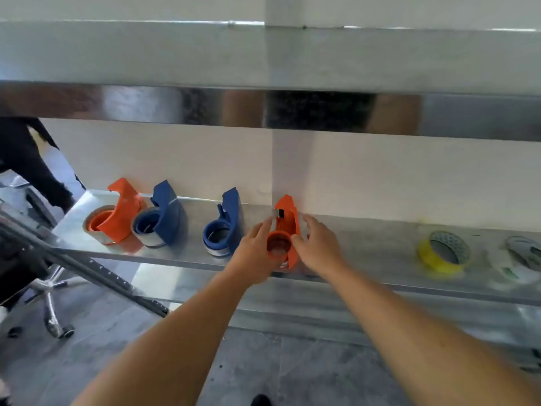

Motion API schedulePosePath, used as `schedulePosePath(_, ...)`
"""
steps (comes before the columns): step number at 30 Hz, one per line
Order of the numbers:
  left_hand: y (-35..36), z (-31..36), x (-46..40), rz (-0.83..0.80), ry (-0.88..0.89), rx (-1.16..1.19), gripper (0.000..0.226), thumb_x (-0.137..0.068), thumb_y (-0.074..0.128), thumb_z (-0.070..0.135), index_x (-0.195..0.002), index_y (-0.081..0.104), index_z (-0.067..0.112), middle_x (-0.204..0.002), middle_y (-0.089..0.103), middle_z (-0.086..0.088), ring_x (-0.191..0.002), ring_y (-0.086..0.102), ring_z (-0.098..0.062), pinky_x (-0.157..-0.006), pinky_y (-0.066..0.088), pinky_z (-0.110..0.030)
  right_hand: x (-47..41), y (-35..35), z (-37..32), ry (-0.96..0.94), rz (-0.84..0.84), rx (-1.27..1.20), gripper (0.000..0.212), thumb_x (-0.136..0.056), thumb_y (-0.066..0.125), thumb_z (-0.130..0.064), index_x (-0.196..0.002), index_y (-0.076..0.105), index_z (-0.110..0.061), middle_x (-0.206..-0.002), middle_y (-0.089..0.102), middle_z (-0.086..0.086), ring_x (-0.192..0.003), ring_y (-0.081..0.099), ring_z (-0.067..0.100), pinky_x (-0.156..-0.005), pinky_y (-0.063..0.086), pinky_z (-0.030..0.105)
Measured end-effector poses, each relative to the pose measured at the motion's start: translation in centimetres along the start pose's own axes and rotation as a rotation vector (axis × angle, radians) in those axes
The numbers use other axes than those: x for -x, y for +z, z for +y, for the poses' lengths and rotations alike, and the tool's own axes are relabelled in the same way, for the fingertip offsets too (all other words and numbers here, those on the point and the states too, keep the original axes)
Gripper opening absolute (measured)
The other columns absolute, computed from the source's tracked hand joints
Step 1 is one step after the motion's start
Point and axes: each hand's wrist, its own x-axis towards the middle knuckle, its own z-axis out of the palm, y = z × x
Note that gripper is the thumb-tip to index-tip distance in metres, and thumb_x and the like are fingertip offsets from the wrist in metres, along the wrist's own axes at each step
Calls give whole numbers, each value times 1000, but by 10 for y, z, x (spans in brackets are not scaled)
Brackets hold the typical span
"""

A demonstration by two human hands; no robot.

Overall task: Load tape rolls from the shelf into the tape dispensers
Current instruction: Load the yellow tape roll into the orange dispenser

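On shelf (366, 247), both hands' fingers (310, 227) cup orange dispenser (288, 224).

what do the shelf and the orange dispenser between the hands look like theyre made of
The shelf looks like bare sheet metal, steel or aluminium: grey, smooth, with a dull sheen and soft reflections. The orange dispenser between the left hand and right hand looks like moulded plastic: solid colour, matte to slightly glossy, rounded edges.

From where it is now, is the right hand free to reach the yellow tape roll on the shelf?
Probably yes. The right hand rests at the orange dispenser, and the metal shelf between it and the yellow tape roll is bare, so nothing blocks a sideways reach.
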Motion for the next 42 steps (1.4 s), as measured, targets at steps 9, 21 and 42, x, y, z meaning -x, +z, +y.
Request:
schedulePosePath(9,12,-12,-19,-33,41,-78,96,-84,75,36,-157,14,23,-155,34,1,-133,45,-22,-104,39,-29,-13,17,7,37,46,-68,49,-89,55,-8,-136,49,-20,-121,64,7,-107,62,25,-95,50,39)
schedulePosePath(21,5,-21,-31,-131,95,-76,95,-83,76,32,-156,16,28,-150,37,3,-129,45,-16,-96,33,-17,-20,3,20,-14,86,-34,42,-85,54,-2,-124,63,-16,-107,69,6,-95,62,22,-76,37,19)
schedulePosePath(42,18,-24,-24,-56,103,-36,80,-83,77,33,-150,34,20,-149,37,2,-129,44,-17,-98,34,-18,-17,-2,35,-103,39,83,45,-97,45,-10,-138,53,-25,-115,61,7,-103,58,23,-82,37,22)
